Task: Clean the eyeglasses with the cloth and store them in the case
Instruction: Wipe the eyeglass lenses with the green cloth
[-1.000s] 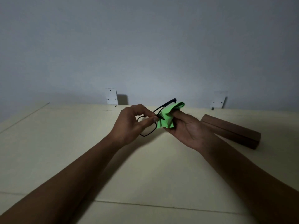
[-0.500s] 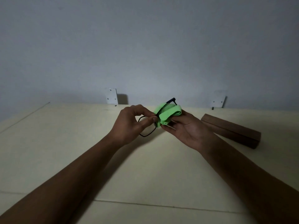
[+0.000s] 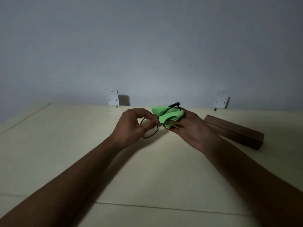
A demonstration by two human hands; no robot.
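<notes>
Cream-coloured table [image 3: 49, 153] fills the lower half of the view, with a thin dark seam crossing it nearest the camera; over that seam two bare forearms reach in from the bottom corners, the left forearm [image 3: 65, 185] and the right forearm [image 3: 246, 177] converging toward the middle; beyond them the two hands meet above the tabletop, lifted off it and casting a shadow below; the left hand [image 3: 131, 126] has its fingers curled and pinches the black frame of the eyeglasses [image 3: 157, 131] between thumb and forefinger, close to the bridge, with one dark-rimmed lens hanging down beneath the fingertips; the right hand [image 3: 191, 128], palm turned up toward the camera, grips the bright green cloth [image 3: 170, 116], which is bunched round the other side of the eyeglasses and hides that lens; a black piece of the frame pokes out above the cloth, pointing up and to the right; farther back and to the right, apart from the right hand, the brown case [image 3: 234, 131] lies flat on the table, long and narrow, set at a slant, and it looks closed; at the far edge of the table two pale metal brackets, one [image 3: 112, 97] behind the left hand and one [image 3: 220, 100] behind the case, stand against the plain grey wall [image 3: 147, 46]; the light is dim.
</notes>
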